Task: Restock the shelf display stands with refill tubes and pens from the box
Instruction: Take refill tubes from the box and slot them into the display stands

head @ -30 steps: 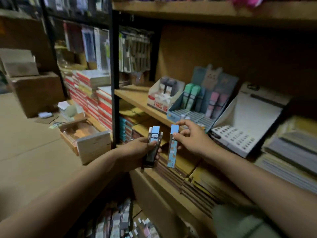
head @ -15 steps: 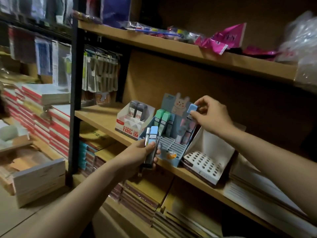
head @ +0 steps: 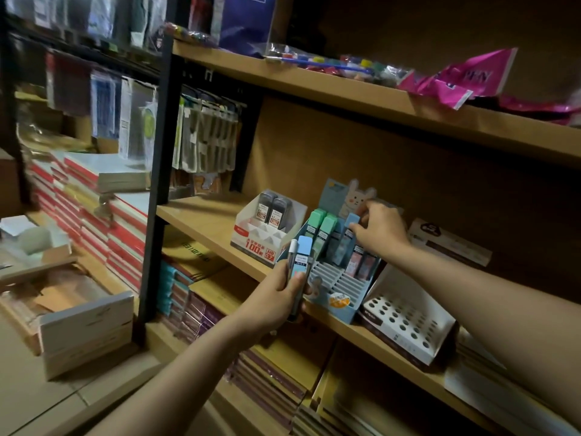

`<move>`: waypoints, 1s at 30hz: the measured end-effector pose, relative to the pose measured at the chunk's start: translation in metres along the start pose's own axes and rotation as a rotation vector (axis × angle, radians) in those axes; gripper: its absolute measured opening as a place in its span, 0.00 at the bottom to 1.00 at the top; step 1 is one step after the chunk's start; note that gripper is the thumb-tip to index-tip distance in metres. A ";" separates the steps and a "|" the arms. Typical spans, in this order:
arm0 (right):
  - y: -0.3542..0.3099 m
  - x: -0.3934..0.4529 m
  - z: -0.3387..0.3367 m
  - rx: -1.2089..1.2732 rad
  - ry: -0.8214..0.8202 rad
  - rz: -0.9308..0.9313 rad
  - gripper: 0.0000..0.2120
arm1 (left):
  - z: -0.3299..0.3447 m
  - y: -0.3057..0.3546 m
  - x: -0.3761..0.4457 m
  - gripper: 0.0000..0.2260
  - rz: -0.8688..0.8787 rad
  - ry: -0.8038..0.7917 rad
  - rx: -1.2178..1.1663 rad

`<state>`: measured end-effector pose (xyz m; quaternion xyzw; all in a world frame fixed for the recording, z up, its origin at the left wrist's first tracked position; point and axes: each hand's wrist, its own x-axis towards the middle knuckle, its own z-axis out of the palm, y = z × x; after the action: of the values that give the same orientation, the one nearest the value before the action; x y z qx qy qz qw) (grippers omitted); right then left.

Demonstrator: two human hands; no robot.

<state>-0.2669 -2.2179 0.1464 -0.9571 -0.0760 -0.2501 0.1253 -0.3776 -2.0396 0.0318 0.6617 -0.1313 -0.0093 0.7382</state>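
A blue display stand (head: pixel 338 298) with a rabbit card sits on the middle shelf (head: pixel 201 217). It holds green-capped tubes (head: pixel 320 228) and pink ones at its back rows. My right hand (head: pixel 379 229) pinches a blue-capped refill tube (head: pixel 350 229) that stands partly down in the stand's back row. My left hand (head: pixel 276 298) grips a small bunch of refill tubes (head: pixel 300 262), one blue-capped and one white-capped, in front of the stand.
A white and red stand (head: pixel 254 239) with two dark tubes sits left of the blue one. A white stand with round holes (head: pixel 405 324) sits to the right. Notebook stacks (head: pixel 94 215) fill the lower shelf and the left. An open box (head: pixel 78 325) lies on the floor.
My right hand has carried the blue-capped tube from beside my left hand up to the blue stand and lowered it into the back row. My left hand keeps its bunch.
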 end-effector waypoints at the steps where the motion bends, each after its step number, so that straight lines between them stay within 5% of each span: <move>1: 0.001 0.000 0.002 -0.021 -0.014 -0.004 0.11 | 0.001 0.000 0.001 0.09 0.005 -0.002 -0.006; 22: -0.001 0.005 0.009 -0.118 -0.057 -0.049 0.09 | 0.002 0.001 0.002 0.10 -0.029 0.022 -0.111; 30: 0.003 -0.001 0.014 -0.449 0.097 -0.269 0.11 | 0.003 -0.003 0.002 0.11 -0.024 0.015 -0.108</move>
<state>-0.2609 -2.2167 0.1336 -0.9290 -0.1390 -0.3208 -0.1212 -0.3759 -2.0435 0.0296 0.6224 -0.1172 -0.0201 0.7736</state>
